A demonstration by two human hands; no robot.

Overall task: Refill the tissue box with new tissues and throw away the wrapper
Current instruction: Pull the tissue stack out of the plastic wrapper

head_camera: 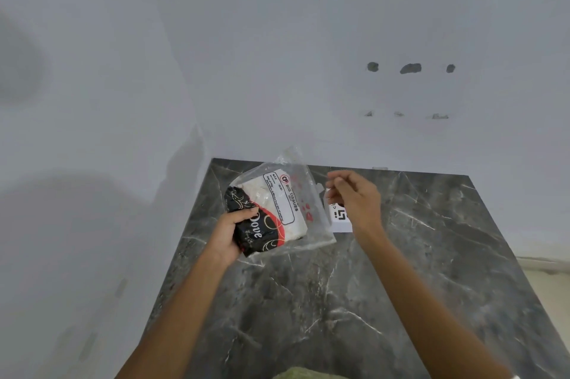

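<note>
A clear plastic pack of white tissues (pixel 283 205) with a black and red printed end is held up above the dark marble counter (pixel 339 301). My left hand (pixel 231 230) grips the pack at its black printed end. To the right of the pack's open, crinkled top edge hovers my right hand (pixel 354 196), fingers loosely curled and holding nothing. A white box (pixel 339 219) with a black pattern lies on the counter behind my right hand, mostly hidden by it.
The counter runs back to a plain white wall (pixel 277 70) and meets another wall on the left. Small holes (pixel 410 68) mark the back wall. The counter's right edge drops to a pale floor (pixel 549 286). Something greenish (pixel 308 374) shows at the bottom edge.
</note>
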